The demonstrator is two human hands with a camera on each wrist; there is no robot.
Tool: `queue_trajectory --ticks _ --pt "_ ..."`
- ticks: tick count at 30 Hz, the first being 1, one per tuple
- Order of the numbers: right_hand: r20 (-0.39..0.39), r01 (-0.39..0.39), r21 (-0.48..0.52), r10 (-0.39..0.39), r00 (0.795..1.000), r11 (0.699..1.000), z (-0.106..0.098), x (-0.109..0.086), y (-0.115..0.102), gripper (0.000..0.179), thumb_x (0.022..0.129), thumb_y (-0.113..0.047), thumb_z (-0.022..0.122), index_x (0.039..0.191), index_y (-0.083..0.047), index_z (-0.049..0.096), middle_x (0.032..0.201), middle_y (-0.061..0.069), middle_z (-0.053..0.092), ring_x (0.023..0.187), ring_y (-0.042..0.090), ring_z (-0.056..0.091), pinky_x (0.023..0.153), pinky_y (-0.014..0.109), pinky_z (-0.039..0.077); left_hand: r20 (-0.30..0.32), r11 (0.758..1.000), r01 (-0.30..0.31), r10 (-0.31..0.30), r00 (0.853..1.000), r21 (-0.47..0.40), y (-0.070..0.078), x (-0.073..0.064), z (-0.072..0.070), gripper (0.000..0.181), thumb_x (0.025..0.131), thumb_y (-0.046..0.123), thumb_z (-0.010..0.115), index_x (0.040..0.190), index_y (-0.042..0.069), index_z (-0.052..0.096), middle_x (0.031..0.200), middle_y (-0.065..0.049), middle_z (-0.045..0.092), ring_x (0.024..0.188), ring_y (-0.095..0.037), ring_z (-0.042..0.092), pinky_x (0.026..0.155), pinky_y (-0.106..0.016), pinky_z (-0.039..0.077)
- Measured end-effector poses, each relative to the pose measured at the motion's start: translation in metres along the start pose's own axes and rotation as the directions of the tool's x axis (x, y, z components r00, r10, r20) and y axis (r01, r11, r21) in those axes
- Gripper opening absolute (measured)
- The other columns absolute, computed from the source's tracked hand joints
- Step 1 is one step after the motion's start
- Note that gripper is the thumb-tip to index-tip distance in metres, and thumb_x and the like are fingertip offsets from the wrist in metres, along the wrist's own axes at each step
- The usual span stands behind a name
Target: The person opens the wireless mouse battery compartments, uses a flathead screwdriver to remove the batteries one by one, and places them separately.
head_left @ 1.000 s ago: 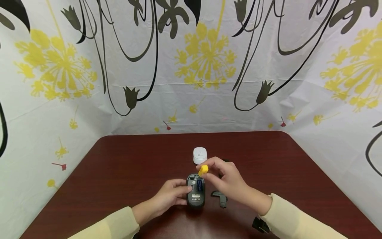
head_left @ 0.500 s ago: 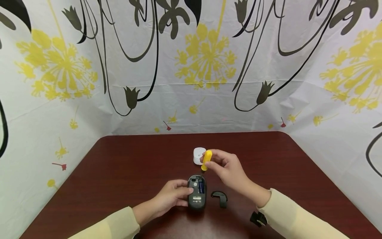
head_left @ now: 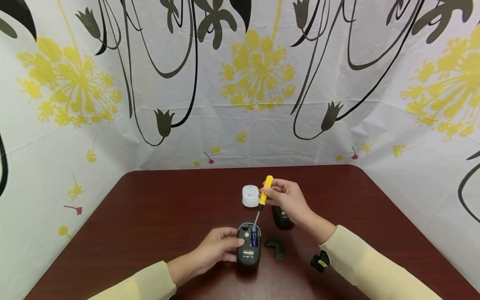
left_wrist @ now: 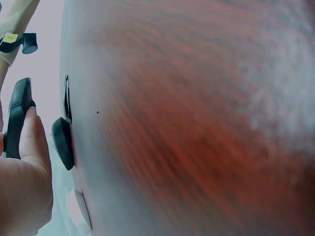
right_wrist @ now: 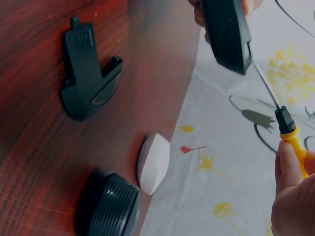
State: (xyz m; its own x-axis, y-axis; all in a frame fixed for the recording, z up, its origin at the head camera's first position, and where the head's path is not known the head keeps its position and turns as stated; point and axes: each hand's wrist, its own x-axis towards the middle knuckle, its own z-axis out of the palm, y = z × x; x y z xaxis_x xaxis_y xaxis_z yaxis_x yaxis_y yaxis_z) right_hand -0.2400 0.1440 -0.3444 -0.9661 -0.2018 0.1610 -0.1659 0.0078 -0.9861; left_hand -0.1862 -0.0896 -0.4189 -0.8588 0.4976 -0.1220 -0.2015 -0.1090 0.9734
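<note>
My left hand point(head_left: 217, 246) grips a dark computer mouse point(head_left: 248, 259), tilted underside up above the table, its battery bay uncovered. In that bay lies a dark blue battery point(head_left: 255, 238). With thumb and fingers my right hand point(head_left: 291, 200) holds a screwdriver point(head_left: 266, 191) by its yellow handle. Its metal shaft slants down, and the tip reaches the upper end of the bay by the battery. Seen in the right wrist view, the screwdriver point(right_wrist: 290, 133) meets the edge of the mouse point(right_wrist: 226, 37); the exact contact there is hidden. The L-shaped battery cover point(head_left: 278, 249) lies right of the mouse.
A white mouse point(head_left: 250, 196) stands on the dark red table point(head_left: 180, 200) behind the hands. Another black mouse point(head_left: 282, 218) sits partly behind the right hand. Patterned white cloth point(head_left: 210, 91) hangs along the table's far edge and sides. A camera point(head_left: 320, 261) is strapped at the right wrist.
The right hand has moved up and away, tilting the screwdriver so that its handle and shaft now show. The left hand and mouse have shifted slightly down and right.
</note>
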Motion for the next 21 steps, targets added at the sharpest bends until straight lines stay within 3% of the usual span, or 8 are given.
queue_trajectory --ticks 7,21 --pt "-0.019 -0.139 -0.035 0.139 0.990 0.990 -0.005 0.009 0.007 0.031 0.097 -0.008 0.059 0.120 0.012 0.055 0.109 0.022 0.066 0.095 0.023 0.067 0.080 0.033 0.057 -0.002 1.000 0.005 -0.005 1.000 0.000 0.001 -0.002 0.003 0.043 0.090 0.008 0.063 0.124 -0.015 0.052 0.103 -0.017 0.067 0.090 -0.025 0.067 0.075 -0.040 0.058" --pt "-0.072 -0.298 0.023 0.299 0.952 0.954 -0.004 0.020 0.021 0.018 0.096 -0.006 0.061 0.102 0.011 0.057 0.109 0.026 0.065 0.088 0.020 0.069 0.078 0.032 0.057 0.006 1.000 0.008 -0.008 1.000 -0.004 0.000 -0.003 0.002 0.041 0.091 0.008 0.062 0.124 -0.015 0.053 0.104 -0.018 0.067 0.092 -0.026 0.067 0.076 -0.041 0.058"
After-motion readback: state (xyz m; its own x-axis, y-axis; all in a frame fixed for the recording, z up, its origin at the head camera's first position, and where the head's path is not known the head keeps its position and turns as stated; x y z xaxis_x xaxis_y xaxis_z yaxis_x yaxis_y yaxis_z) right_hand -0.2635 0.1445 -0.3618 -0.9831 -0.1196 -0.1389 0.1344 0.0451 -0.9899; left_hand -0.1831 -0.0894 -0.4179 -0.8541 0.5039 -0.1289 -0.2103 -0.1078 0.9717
